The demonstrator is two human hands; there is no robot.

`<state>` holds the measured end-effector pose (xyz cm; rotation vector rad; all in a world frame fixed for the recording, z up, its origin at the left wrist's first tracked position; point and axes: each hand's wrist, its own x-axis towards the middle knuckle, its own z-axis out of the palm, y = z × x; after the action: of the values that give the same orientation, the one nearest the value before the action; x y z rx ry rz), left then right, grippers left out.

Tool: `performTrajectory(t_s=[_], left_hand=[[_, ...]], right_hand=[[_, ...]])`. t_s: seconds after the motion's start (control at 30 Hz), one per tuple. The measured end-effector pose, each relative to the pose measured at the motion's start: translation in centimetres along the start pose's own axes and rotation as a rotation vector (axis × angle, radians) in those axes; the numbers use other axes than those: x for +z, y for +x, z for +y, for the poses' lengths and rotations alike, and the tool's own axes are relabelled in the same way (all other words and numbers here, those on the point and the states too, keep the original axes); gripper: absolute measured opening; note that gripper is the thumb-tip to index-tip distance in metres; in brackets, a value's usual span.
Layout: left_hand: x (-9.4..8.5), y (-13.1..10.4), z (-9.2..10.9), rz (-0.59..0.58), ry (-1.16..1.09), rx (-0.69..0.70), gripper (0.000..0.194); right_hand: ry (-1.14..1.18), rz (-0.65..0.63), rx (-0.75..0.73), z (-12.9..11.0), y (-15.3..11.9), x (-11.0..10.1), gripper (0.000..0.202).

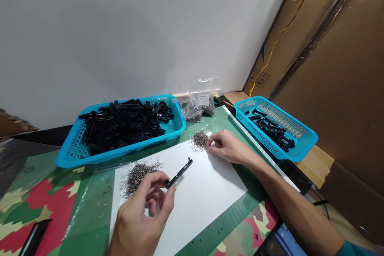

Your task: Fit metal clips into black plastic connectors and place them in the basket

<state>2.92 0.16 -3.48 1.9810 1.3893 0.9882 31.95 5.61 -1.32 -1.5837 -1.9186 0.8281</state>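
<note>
My left hand (145, 210) pinches one end of a narrow black plastic part (181, 172) between thumb and fingers, holding it tilted above a white sheet (198, 204). My right hand (225, 146) has its fingertips together at the right edge of a small pile of metal pieces (200, 139); whatever they grip is too small to name. Beside and partly behind my left hand lies a larger pile of thin metal pieces (138, 176) on the sheet.
A blue basket (64, 150) heaped with black parts stands at the left back. Another blue basket (309, 138), at the right, holds fewer. Clear bags (207, 104) of metal pieces lean near the wall. Cardboard (339, 68) stands at the right; a black object (35, 238) lies front left.
</note>
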Motion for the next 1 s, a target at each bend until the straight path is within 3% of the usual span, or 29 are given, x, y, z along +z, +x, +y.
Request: performTrajectory(t_s=[0.17,0.7,0.87,1.0], left_hand=[[0.1,0.0,-0.2,-0.006,-0.001,-0.034,0.03],[0.5,-0.4,-1.4,-0.07,0.077,0.011,0.028],[0.2,-0.2,-0.9,-0.077,0.159,0.058,0.024],[0.0,-0.1,-0.4,-0.036,0.204,0.089,0.022]], right_hand=[[0.006,0.091,0.065,0.8,0.1,-1.8,0.017],[0.073,-0.095,0.097,1.7,0.2,-1.9,0.011],[0.261,-0.175,0.007,1.2,-0.2,-2.0,0.013],[0.446,-0.17,-0.069,0.3,-0.3,-0.9,0.019]])
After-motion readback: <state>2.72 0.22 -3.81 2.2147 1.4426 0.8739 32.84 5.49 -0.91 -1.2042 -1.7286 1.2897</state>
